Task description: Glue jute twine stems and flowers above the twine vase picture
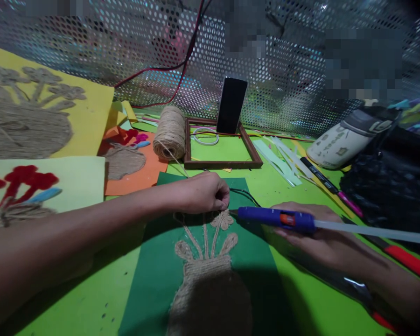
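So the right hand had its grip clamped on a blue glue gun, nozzle right by the twine flower on the green sheet. The left hand had its fingertips pinched together at that flower's top edge, with a twine spool behind it.

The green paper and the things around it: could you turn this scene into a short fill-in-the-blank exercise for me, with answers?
The glue gun in the right hand is mostly ____.
The left hand is over paper coloured dark ____.
From where the person sits, the spool of twine is to the ____ of the frame.
The bottle is to the frame's ____.

Missing words: blue; green; left; right.
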### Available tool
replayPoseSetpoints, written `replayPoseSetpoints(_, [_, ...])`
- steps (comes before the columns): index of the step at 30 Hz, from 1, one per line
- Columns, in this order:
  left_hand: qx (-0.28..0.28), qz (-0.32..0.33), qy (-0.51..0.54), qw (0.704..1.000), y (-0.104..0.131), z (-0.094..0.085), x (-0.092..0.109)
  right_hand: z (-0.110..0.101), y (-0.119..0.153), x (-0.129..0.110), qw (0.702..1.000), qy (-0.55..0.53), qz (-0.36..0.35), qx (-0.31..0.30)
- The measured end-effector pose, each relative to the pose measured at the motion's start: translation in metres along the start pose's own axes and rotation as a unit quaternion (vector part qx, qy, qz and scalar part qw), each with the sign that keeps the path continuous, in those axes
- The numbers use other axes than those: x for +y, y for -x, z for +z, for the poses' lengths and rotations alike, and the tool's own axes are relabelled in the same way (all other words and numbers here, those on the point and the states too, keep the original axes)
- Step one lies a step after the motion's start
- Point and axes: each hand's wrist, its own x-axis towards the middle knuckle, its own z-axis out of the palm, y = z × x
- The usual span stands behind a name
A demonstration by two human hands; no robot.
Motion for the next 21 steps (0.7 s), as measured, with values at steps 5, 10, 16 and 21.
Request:
replayPoseSetpoints(5, [0.000,-0.003,-0.004,1.000,0.000,0.000,0.001,0.004,-0.001,0.004,1.000,0.006,-0.025,-0.014])
replayPoseSetpoints(10, [-0.001,-0.001,0.003,1.000,0.000,0.000,0.000,0.006,-0.004,0.005,1.000,-0.009,-0.018,-0.019])
replayPoseSetpoints(16, [-0.004,0.001,-0.003,1.000,0.000,0.001,-0.001,0.007,-0.004,0.007,0.998,-0.021,-0.051,-0.025])
replayPoseSetpoints(21, [0.001,0.015,-0.009,1.000,0.000,0.000,-0.003,0.009,-0.002,0.012,0.998,-0.012,-0.050,-0.028])
